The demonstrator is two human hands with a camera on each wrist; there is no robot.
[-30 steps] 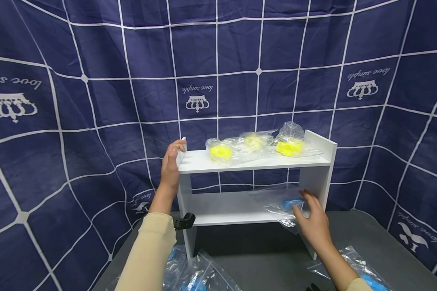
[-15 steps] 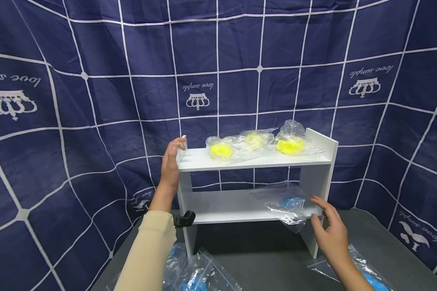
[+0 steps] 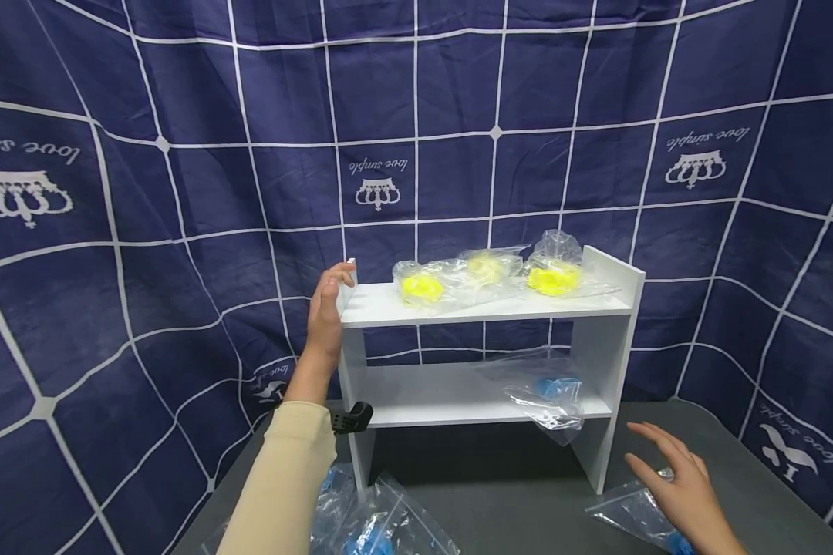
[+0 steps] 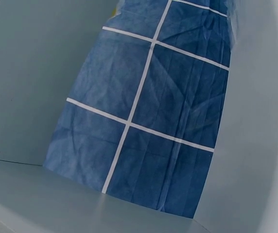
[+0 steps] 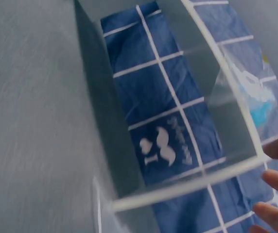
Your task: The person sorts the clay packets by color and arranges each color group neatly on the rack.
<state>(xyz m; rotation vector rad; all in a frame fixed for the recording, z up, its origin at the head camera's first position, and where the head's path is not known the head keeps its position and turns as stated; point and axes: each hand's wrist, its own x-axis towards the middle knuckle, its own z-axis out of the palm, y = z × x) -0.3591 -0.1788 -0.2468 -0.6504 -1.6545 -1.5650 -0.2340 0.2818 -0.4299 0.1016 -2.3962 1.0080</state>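
Note:
My left hand (image 3: pixel 325 320) grips the top of the left side panel of a white two-tier shelf (image 3: pixel 416 397), fingers curled over its edge. My right hand (image 3: pixel 686 486), fingers spread and holding nothing, hangs in front of the shelf's right side. It overlaps a clear zip bag (image 3: pixel 625 510) with a blue lump on the table. On the lower board at right lies a clear zip bag with a blue lump (image 3: pixel 558 388), its corner drooping over the front edge. Bags with yellow lumps (image 3: pixel 421 287) lie along the top board. In the right wrist view, fingers (image 5: pixel 277 182) show at the right edge.
More clear bags (image 3: pixel 396 512) with blue lumps lie on the dark grey table (image 3: pixel 500 509) at the shelf's left foot. A navy curtain (image 3: pixel 451 185) with white grid lines hangs behind and on both sides.
My right hand has drawn away from the blue-lump bag on the lower board, moving right and down toward the bag on the table. My left hand keeps its grip on the panel.

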